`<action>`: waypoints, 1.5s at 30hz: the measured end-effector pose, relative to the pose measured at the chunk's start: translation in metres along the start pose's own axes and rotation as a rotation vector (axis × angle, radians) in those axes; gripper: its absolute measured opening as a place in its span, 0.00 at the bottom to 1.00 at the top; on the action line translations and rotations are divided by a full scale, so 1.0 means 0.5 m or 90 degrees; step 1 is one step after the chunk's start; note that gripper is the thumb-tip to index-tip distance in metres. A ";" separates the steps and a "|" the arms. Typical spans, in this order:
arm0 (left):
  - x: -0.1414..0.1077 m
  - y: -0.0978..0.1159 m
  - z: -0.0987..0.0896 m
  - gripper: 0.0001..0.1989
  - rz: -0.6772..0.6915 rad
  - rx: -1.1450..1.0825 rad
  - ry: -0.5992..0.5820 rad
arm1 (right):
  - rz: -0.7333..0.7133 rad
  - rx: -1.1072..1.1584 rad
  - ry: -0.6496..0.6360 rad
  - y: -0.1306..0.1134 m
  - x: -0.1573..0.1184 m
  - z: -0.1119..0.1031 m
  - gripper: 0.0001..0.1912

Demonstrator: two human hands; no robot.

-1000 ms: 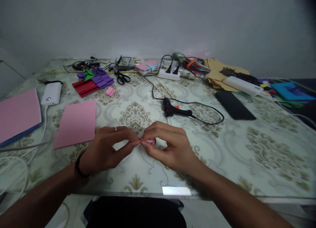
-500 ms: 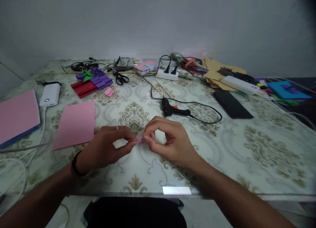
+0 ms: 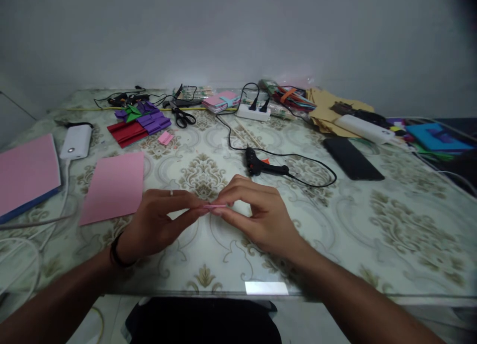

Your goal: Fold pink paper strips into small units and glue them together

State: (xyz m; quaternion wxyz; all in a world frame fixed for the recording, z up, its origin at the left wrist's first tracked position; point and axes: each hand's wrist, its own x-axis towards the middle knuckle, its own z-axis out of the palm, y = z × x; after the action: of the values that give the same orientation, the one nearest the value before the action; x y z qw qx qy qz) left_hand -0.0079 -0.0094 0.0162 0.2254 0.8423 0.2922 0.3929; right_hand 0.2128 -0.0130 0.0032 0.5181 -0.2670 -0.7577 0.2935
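A small pink paper piece (image 3: 216, 206) is pinched between both hands above the patterned table (image 3: 231, 272), seen nearly edge-on as a thin strip. My left hand (image 3: 158, 222) grips its left end with thumb and fingertips. On the other side, my right hand (image 3: 257, 212) pinches it, the fingertips of both hands almost touching. A pink sheet (image 3: 115, 187) lies flat just left of my left hand. Beyond them rests a small folded pink piece (image 3: 165, 138).
A black glue gun (image 3: 266, 165) with a looping cord lies beyond my right hand, a black phone (image 3: 352, 159) to its right. Black scissors (image 3: 182, 116), red and purple folded papers (image 3: 137, 125) and a white power strip (image 3: 253, 112) sit farther back. A white power bank (image 3: 76, 142) is at left.
The fingertips have come closer together, and the pink piece has turned to show as a thin, flat strip. Both hands still pinch it.
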 end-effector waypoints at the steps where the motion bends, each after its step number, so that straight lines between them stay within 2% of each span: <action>1: 0.000 0.000 -0.001 0.04 -0.008 -0.015 0.006 | 0.004 0.002 0.006 0.000 -0.001 0.000 0.02; 10: -0.002 0.004 -0.006 0.04 0.022 -0.018 0.032 | -0.061 -0.032 -0.011 -0.004 -0.002 0.000 0.04; 16: -0.007 0.001 -0.004 0.04 0.026 -0.081 0.002 | -0.002 -0.006 -0.007 -0.012 -0.008 0.018 0.02; 21: -0.010 0.000 0.002 0.04 0.014 -0.127 -0.021 | -0.001 0.006 -0.037 -0.018 -0.012 0.024 0.05; 25: -0.007 0.000 -0.001 0.05 -0.032 -0.198 -0.005 | 0.046 0.044 -0.047 -0.017 -0.012 0.014 0.06; 28: -0.006 -0.001 0.000 0.06 -0.078 -0.237 0.015 | 0.071 0.070 -0.025 -0.012 -0.011 0.007 0.07; 31: -0.007 0.000 0.005 0.04 -0.101 -0.175 -0.030 | 0.075 0.061 -0.007 -0.009 -0.008 0.004 0.06; 34: -0.008 0.001 0.010 0.04 -0.073 -0.071 -0.081 | 0.064 0.044 -0.026 -0.008 -0.004 0.004 0.04; 40: -0.004 -0.001 0.004 0.04 -0.060 -0.106 -0.066 | 0.088 0.083 -0.005 -0.004 -0.004 0.000 0.03; 45: -0.004 0.000 0.007 0.03 -0.009 -0.050 -0.045 | 0.086 0.088 -0.043 -0.006 -0.007 -0.002 0.05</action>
State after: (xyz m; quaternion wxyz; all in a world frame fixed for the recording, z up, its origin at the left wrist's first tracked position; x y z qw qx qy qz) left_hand -0.0064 -0.0114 0.0131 0.2708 0.8442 0.2742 0.3726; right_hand 0.2148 -0.0175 0.0036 0.4883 -0.2711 -0.7328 0.3886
